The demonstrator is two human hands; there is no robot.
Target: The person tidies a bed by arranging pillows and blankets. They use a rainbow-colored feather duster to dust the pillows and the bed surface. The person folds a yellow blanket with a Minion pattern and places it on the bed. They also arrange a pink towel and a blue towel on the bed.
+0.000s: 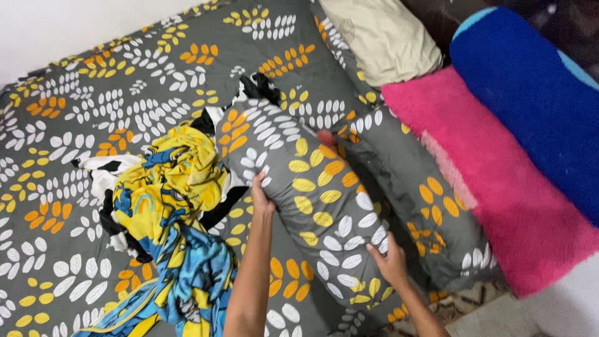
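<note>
While viewing from the head camera: gripping a long bolster (312, 200) in a grey cover with white and yellow leaf print, both hands at once. Left hand (261, 195) pressing on the bolster's left flank, fingers (257, 184) together and curled against the fabric. Right hand (390, 262) resting on the near lower end, fingers (376, 251) slightly apart and spread flat; whether pinching cloth, cannot tell. Bolster lying diagonally on the bed sheet (93, 106) of matching print, running up and away from both sets of fingers.

Just left of the left fingers: crumpled yellow and blue blanket (175, 212), heaped over some black and white cloth (103, 168). Right of the right fingers: second grey pillow (412, 187), touching the bolster along its side. Beyond that, well apart from the fingers: pink fluffy blanket (493, 181), blue fluffy roll (536, 93), cream pillow (380, 37) at the far end.

Risk, as judgement: open-palmed contact on slack cover likely slipping, fabric sliding over the filling. Far end possibly dragging the blanket heap or nudging the neighbouring pillow, owing to tight packing either side. Near end sitting close to the mattress edge; rolling off possible if released unevenly.
</note>
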